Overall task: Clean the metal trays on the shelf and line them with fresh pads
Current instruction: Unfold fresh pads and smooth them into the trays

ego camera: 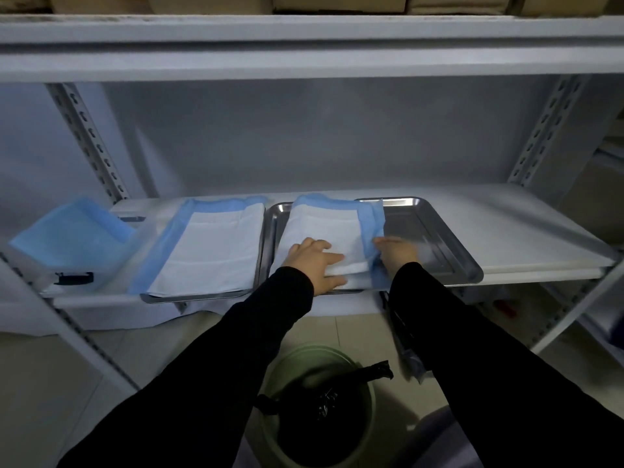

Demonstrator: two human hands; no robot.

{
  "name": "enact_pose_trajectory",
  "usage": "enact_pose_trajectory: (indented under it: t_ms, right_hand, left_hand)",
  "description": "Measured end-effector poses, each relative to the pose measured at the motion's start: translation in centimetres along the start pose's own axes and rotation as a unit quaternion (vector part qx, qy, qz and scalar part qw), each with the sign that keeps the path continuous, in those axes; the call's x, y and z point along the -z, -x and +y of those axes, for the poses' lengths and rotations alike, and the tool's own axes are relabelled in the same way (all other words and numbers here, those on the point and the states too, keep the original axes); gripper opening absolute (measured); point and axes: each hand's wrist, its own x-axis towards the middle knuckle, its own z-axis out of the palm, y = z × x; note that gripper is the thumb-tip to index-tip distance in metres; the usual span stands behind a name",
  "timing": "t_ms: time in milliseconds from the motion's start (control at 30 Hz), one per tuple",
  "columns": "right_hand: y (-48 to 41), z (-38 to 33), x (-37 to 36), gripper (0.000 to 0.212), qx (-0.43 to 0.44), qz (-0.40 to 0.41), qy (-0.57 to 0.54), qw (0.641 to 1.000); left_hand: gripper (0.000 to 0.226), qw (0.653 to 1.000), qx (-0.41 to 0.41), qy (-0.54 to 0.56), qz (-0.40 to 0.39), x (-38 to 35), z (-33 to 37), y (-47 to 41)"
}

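- Left tray [202,297], near edge of shelf [523,224]: lined. Its pad [209,251] lies flat, white side up w/ blue border, covering the tray. Looks done.
- Right tray [439,238], just beside it: only partly lined. The right pad [324,224] covers the tray's left part and is not fully spread; the right half is bare metal.
- Left hand [314,261]: fingers spread and straight, pressing flat on the right pad's near end — holds nothing.
- Right hand [396,251]: blurred, but fingers look curled on that pad's blue right edge, approx mid-tray.
- Whether the bare metal is wiped clean — can't tell.
- Left to do, I'd judge: open the pad across to the right rim and smooth it.
- Spare blue pads sit in a clear box [71,238] at far left; a green bin [304,352] w/ black bag stands on the floor below.
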Motion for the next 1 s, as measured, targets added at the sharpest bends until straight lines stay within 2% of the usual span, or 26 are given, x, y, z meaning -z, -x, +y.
enact_pose_trajectory:
  t_ms: [100, 200, 300, 433, 600, 700, 767, 867, 1000]
  right_hand:
    - [0.7, -0.1, 0.5, 0.018, 0.006, -0.014, -0.098, 0.995]
    - [1.3, -0.6, 1.0, 0.023, 0.012, -0.034, -0.103, 0.994]
    - [1.2, -1.0, 1.6, 0.031, -0.024, -0.046, -0.093, 0.994]
    - [1.3, -0.8, 2.1, 0.023, -0.057, -0.065, -0.073, 0.994]
    - [1.8, -1.0, 2.2, 0.006, -0.021, -0.089, -0.013, 0.996]
    - [1.8, -0.8, 2.2, 0.023, 0.019, -0.075, -0.036, 0.996]
    - [1.9, -0.8, 2.3, 0.008, 0.055, -0.068, -0.035, 0.996]
    - [1.8, -0.8, 2.2, 0.029, 0.069, -0.068, -0.031, 0.995]
    - [1.5, -0.5, 1.9, 0.029, 0.068, -0.081, -0.017, 0.994]
  left_hand:
    - [0.053, 0.999, -0.024, 0.024, 0.028, 0.1, 1.8, -0.6]
    - [0.040, 0.996, -0.021, 0.042, 0.077, 0.2, 2.9, -0.9]
    - [0.033, 0.992, -0.007, 0.066, 0.104, 0.1, 3.3, -1.2]
    - [0.031, 0.990, 0.001, 0.097, 0.106, -0.2, 3.3, -1.5]
    - [0.035, 0.992, 0.009, 0.097, 0.084, -0.4, 3.8, -1.6]
    - [0.032, 0.993, 0.025, 0.094, 0.063, -0.6, 3.9, -1.7]
    - [0.030, 0.993, 0.039, 0.100, 0.051, -0.7, 4.0, -1.7]
    - [0.030, 0.992, 0.054, 0.103, 0.046, -0.7, 4.2, -1.8]
    - [0.032, 0.993, 0.055, 0.100, 0.043, -0.5, 4.6, -1.9]
